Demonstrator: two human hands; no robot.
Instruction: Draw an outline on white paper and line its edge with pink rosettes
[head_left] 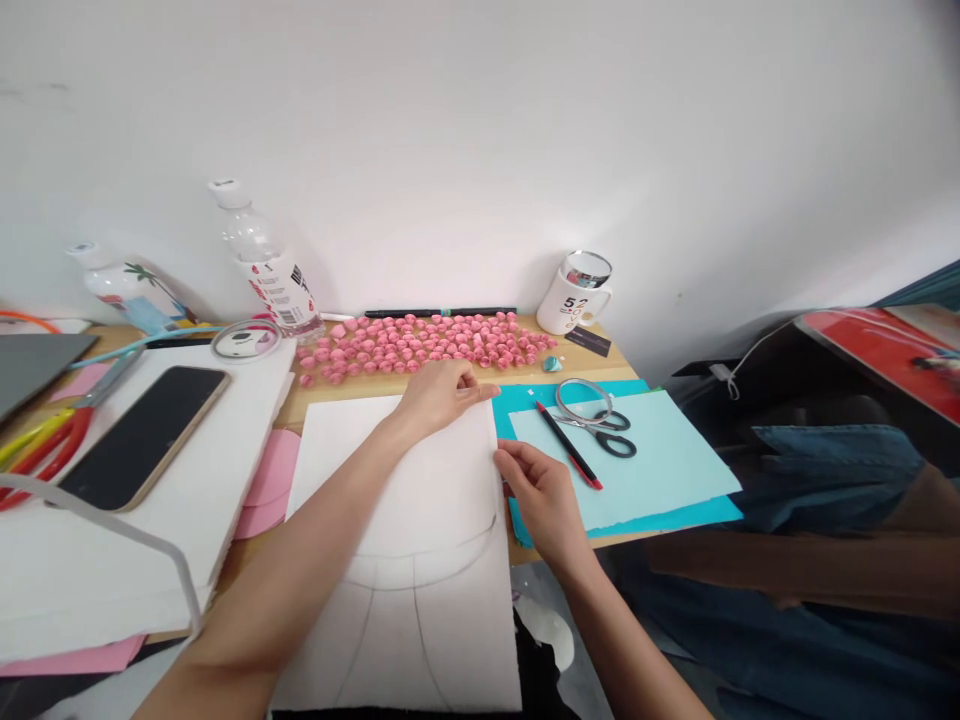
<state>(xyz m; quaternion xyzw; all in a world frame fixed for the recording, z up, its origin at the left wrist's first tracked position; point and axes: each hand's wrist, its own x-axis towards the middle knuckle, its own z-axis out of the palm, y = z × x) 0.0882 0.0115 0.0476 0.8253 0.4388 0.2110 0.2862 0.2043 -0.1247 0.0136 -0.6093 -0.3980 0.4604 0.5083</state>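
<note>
A large white sheet (pixel 405 560) with pencilled curves lies in front of me on the wooden desk (pixel 525 378). My left hand (pixel 439 392) rests on the sheet's far right corner, fingers pressed together on the paper. My right hand (pixel 541 495) pinches the sheet's right edge about halfway down. Just right of that hand a red and black pencil (pixel 568 445) lies on light blue paper (pixel 652 465), with scissors (pixel 609 432) and a metal ring (pixel 581 397) beside it. Behind my left hand many small pink paper rolls (pixel 420 345) are spread out.
A phone (pixel 142 432) lies on a white board (pixel 112 540) at left, with red-handled pliers (pixel 41 450), two bottles (pixel 266 262) and a tape roll (pixel 245 340). A white mug (pixel 576 294) stands by the wall. A person's jeans-clad legs (pixel 817 480) are at right.
</note>
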